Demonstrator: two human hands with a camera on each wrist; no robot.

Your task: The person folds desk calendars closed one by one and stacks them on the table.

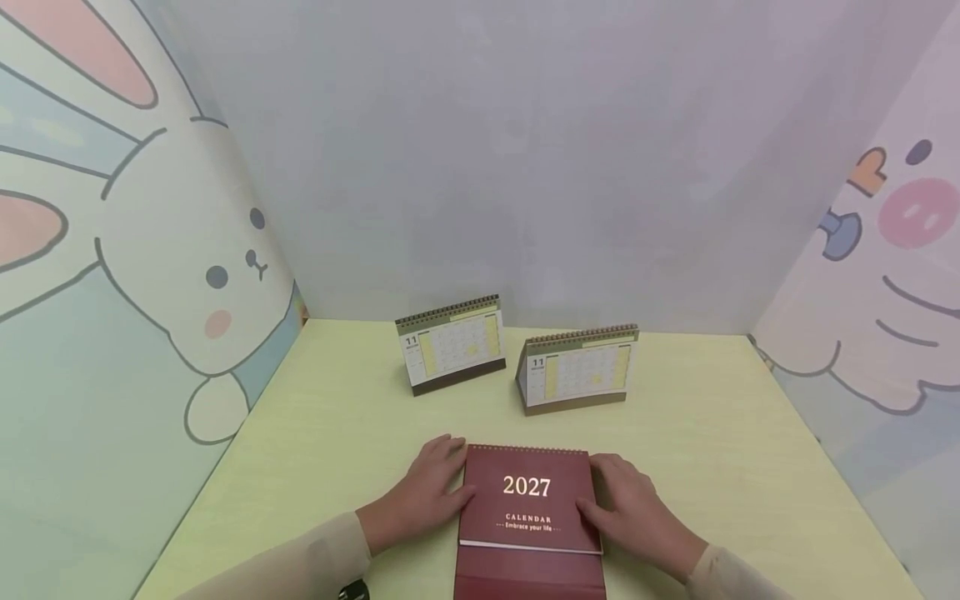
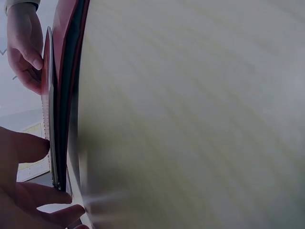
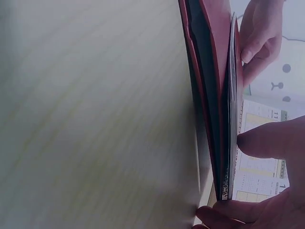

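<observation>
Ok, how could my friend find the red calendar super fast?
Find the yellow table, then look between the left hand and the right hand. There's the red calendar. The left white calendar and right white calendar behind it show month pages; only this one has a red cover saying 2027.

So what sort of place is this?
Maybe a small walled-in table booth, though I can't be sure. A cartoon bunny is on one side, a pink-snouted cartoon animal on the other, and between them is a yellow tabletop with a red calendar.
</observation>
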